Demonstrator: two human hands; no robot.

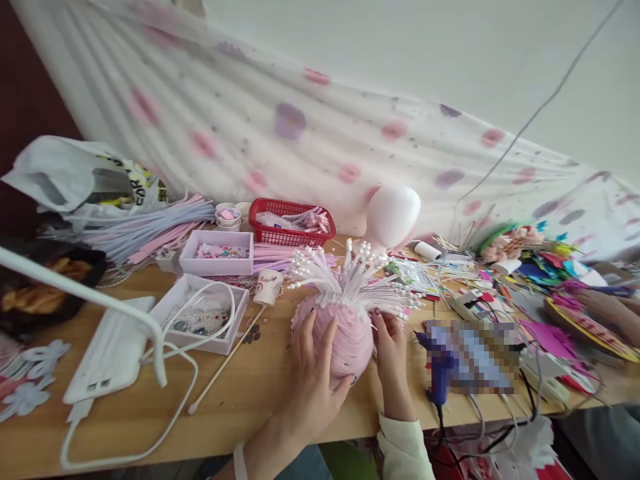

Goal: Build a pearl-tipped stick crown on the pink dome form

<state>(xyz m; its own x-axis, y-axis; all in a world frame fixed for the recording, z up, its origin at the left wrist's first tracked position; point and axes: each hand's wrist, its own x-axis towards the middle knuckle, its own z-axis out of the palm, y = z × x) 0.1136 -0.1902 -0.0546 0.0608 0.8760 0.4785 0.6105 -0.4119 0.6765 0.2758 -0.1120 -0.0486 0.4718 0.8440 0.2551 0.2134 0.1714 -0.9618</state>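
Note:
A pink ball with a surface like wound yarn (345, 343) rests on the table in front of me. From its top fans a crown of white stems tipped with pearl-like beads (350, 270). My left hand (315, 380) grips the ball from the near left, fingers and thumb curved over its side. At the ball's right edge, just under the beaded stems, my right hand (393, 350) is closed in a pinch. A thin white strand (374, 327) shows at its fingertips; the rest of it is hidden.
Left are a white power bank (107, 353) with a cable, a white lamp arm (90, 287) and white boxes of beads (217, 253). Behind stand a red basket (293, 223) and a white foam head (394, 215). Right lies a purple glue gun (440, 370); another person's hand (610, 310) is beyond.

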